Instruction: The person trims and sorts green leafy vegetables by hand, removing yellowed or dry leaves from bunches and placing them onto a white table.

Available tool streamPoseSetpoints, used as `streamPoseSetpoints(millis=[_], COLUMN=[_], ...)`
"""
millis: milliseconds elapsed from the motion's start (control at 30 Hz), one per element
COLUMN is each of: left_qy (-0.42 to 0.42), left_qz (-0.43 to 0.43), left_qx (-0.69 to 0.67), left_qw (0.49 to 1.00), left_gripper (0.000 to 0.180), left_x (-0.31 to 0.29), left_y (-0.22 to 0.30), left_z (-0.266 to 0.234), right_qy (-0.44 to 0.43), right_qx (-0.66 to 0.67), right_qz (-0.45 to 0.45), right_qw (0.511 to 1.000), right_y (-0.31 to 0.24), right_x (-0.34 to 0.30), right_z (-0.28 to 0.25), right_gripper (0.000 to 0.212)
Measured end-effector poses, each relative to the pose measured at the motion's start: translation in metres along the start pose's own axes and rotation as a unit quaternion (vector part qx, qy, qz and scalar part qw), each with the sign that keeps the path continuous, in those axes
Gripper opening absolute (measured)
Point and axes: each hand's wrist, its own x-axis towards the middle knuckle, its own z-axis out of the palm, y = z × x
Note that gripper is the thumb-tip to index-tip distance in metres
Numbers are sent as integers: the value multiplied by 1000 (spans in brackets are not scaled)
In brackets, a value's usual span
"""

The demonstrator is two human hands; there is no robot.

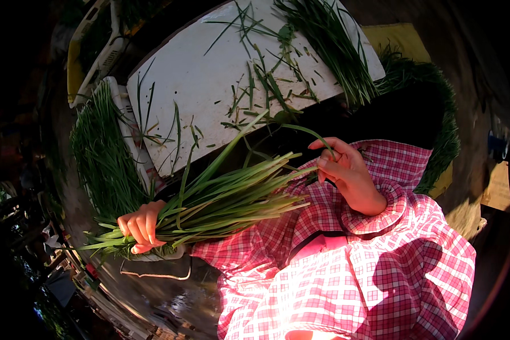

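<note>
My left hand [141, 226] is wrapped round the leafy end of a bunch of garlic chives [226, 204]. The bunch lies slantwise across my lap, its paler stalk ends pointing toward my right hand [351, 175]. Between the thumb and forefinger of that hand, a single chive leaf [307, 130] is pinched, arching away to the left over the bunch. My other right fingers are loosely curled. A few stalks in the bunch stick up and out of line with the others.
A white board [192, 68] stands ahead, strewn with loose leaves and trimmings [272, 85]. On its right part lies a pile of chives [328, 45]. More chives fill a crate [105, 147] at the left, and another heap [436, 96] sits at the right by a yellow sheet [396, 38].
</note>
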Motion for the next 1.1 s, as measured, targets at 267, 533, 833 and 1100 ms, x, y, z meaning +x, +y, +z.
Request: streamPoseSetpoints(millis=[267,533,833,1100], left_qy=[43,123,189,314], left_qz=[55,107,73,-116], left_qx=[-29,-19,-18,-16], left_qw=[997,986,979,942], left_gripper=[27,21,13,12], left_x=[-2,-4,-9,-10], left_y=[32,32,27,-47], left_z=[-19,-18,-13,-12], right_qy=[66,85,-22,-144], right_qx=[-32,109,318,242], right_qz=[-132,-223,-161,-117], right_qw=[988,965,934,952], right_y=[-49,-97,-80,-53], right_x=[-9,-16,13,50], right_z=[-67,-127,-93,-6], right_gripper=[22,17,14,20])
